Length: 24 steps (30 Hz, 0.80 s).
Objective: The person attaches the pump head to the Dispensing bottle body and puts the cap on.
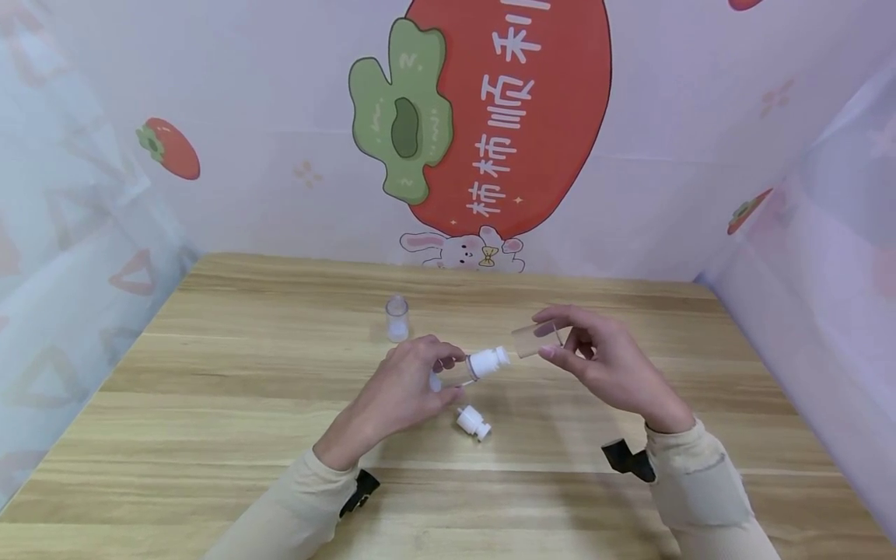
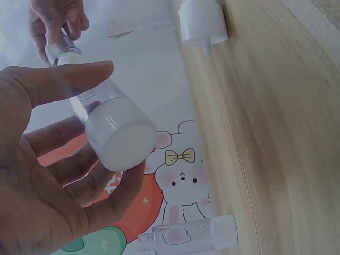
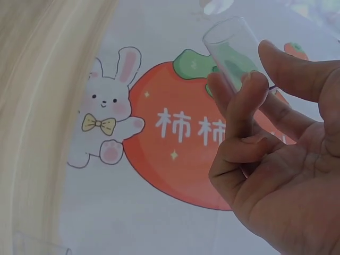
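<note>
My left hand (image 1: 402, 389) grips a small clear bottle (image 1: 455, 378) round its body, thumb on one side and fingers on the other. The bottle is tilted, its white pump top (image 1: 488, 361) pointing right and its white base (image 2: 123, 139) facing the left wrist camera. Between thumb and fingertips, my right hand (image 1: 612, 364) pinches a clear cylindrical cap (image 1: 536, 341). Its open end (image 3: 226, 32) points toward the pump top, with a small gap between them. Below the left hand, a loose white pump head (image 1: 473, 421) lies on its side on the table.
Behind the left hand, a second clear bottle (image 1: 397, 317) stands upright without a pump, its threaded neck bare. The wood-grain table (image 1: 245, 435) meets printed cloth walls (image 1: 266, 194) at the back and both sides. A black wrist mount (image 1: 628, 460) sits at the right cuff.
</note>
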{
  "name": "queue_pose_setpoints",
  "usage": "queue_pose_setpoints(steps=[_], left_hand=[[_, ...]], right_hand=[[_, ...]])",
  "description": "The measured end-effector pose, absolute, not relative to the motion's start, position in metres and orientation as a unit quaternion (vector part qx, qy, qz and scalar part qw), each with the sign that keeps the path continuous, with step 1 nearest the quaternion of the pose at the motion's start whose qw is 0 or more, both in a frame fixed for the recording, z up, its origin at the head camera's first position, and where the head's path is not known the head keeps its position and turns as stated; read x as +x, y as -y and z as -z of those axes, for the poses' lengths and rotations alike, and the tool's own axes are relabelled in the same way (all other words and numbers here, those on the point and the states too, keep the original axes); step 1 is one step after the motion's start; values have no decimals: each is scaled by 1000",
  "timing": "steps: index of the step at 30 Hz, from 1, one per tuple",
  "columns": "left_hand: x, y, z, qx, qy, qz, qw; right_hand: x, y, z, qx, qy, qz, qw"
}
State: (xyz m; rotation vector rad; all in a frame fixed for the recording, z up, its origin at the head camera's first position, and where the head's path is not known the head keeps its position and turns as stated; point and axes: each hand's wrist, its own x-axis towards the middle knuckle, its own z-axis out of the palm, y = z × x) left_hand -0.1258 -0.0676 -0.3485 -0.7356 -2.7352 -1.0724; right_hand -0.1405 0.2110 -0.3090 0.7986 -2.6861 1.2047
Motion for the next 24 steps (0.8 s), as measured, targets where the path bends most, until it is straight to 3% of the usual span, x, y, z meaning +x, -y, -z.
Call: queue_pose_setpoints(steps=[6, 16, 24], left_hand=[[-126, 69, 349, -240, 901, 356, 62], [-126, 68, 348, -241, 901, 355, 68], [-127, 67, 349, -244, 899, 356, 68]], right_hand=[[-140, -207, 311, 259, 872, -414, 21], [-142, -202, 317, 294, 856, -424, 38], [-141, -199, 319, 284, 857, -429, 16]])
